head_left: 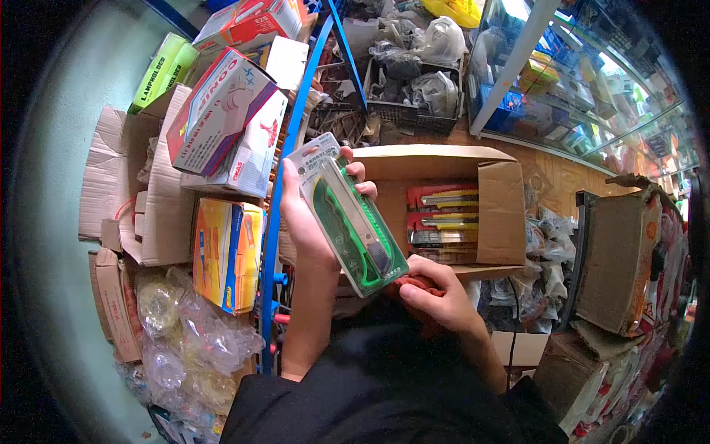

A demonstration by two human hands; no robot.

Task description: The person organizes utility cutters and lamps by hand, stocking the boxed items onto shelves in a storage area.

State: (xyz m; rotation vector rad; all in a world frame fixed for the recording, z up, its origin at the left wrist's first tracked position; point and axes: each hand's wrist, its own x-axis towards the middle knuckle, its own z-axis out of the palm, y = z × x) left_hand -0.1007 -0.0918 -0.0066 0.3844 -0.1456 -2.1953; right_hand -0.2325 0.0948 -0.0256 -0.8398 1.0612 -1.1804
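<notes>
My left hand (307,214) holds up a blister pack with a green utility knife (347,214), tilted, its top end near the upper left. My right hand (436,292) pinches the pack's lower end and touches something red beneath it. Just behind stands an open cardboard box (503,214) that holds several more packed knives (444,214) with red backing cards.
Stacked product boxes (222,118) and a yellow box (225,251) lie to the left beside a blue metal bar (274,222). Clear plastic bags (177,333) sit lower left. A glass display case (592,81) stands upper right; worn cartons (621,259) crowd the right.
</notes>
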